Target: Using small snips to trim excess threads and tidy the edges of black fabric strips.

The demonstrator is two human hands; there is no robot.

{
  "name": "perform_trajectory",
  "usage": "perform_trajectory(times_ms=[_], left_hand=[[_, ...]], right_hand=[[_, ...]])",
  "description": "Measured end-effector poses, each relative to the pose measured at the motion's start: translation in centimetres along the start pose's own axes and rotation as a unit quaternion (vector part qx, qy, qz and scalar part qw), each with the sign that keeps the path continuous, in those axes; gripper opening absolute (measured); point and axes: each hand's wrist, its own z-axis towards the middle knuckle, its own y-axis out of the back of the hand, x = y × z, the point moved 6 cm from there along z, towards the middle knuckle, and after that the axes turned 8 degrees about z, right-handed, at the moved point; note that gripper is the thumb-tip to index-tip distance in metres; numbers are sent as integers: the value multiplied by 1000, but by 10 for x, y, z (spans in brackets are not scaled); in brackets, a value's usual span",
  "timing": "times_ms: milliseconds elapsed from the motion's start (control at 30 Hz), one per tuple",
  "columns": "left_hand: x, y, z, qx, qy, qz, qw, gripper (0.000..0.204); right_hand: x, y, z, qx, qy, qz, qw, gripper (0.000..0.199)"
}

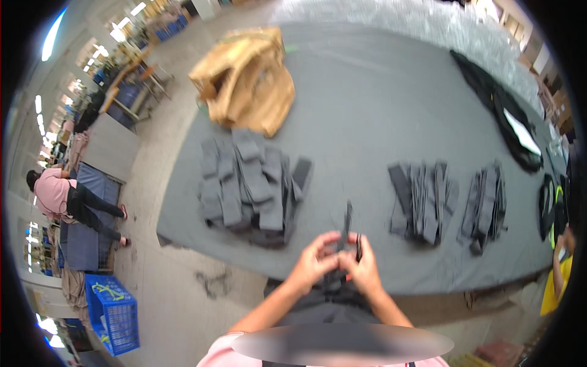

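Observation:
At the near edge of the table, my left hand (313, 263) and my right hand (365, 268) are close together, with fingers closed around a narrow dark grey fabric strip (348, 221). Its far end points up and away from me. A slim black object (359, 243) also shows at my right fingers; its kind is too small to make out. Left of my hands lies a heaped pile of grey fabric pieces (244, 189). To the right, one bundle of grey strips (425, 202) sits beside a second bundle (485, 208).
The grey-covered table (361, 122) carries a crumpled brown paper bag (269, 92) at far left and a black garment (501, 116) at far right. A blue crate (116, 312) stands on the floor. A person (64, 199) works at left; another person's yellow garment (559, 278) shows at right.

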Motion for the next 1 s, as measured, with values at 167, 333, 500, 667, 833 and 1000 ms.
perform_trajectory(times_ms=[167, 333, 500, 667, 833, 1000], left_hand=[[6, -6, -10, 13, 35, -59, 998, 55], [5, -4, -10, -33, 34, -90, 995, 50], [3, -9, 2, -86, -89, 188, 974, 50], [1, -21, 4, -122, -199, 339, 911, 60], [11, 27, 10, -94, -126, 263, 952, 46], [28, 28, -3, 4, -64, 169, 983, 30]], right_hand=[[-4, -2, 0, 10, -36, 103, 994, 45], [-3, -6, 0, -1, -57, 91, 994, 42], [5, -3, 4, -72, 105, -66, 990, 40], [18, -1, 9, -131, 220, -177, 950, 45], [28, 8, 2, -113, 260, -185, 941, 44], [16, 5, 1, -71, 171, -123, 975, 52]])
